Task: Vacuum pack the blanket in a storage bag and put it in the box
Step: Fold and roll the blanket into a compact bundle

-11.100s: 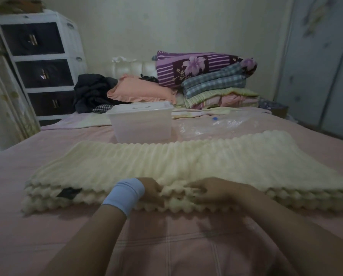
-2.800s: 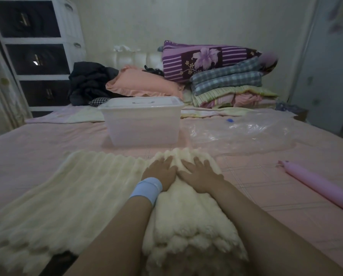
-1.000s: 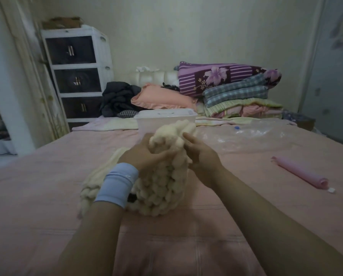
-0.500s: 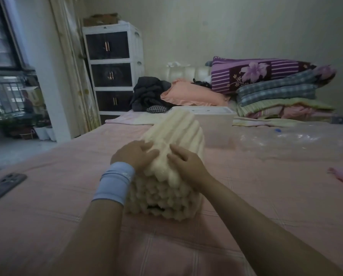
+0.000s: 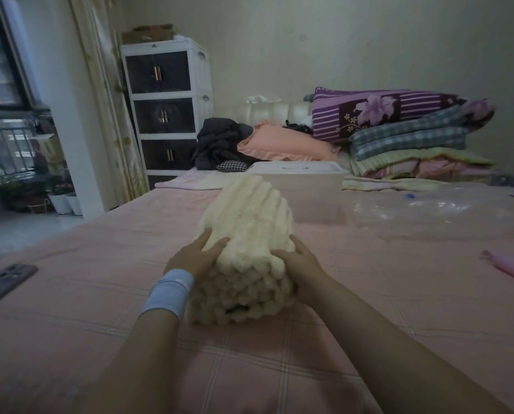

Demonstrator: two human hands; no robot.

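Observation:
The cream ribbed blanket lies folded into a thick, narrow bundle on the pink bed. My left hand, with a pale blue wristband, presses straight fingers on the bundle's near left top. My right hand lies against its near right side, thumb on top. Just behind the bundle stands the translucent plastic box with its lid on. The clear storage bag lies flat to the right of the box, with a blue valve on it.
A pink tube-shaped pump lies at the right edge of the bed. A dark flat device rests at the left edge. Pillows and folded bedding are piled at the head. A white drawer unit stands on the left.
The blanket went from a long flat strip to a compact folded bundle. In the last half second my hands slid from its top to its near sides.

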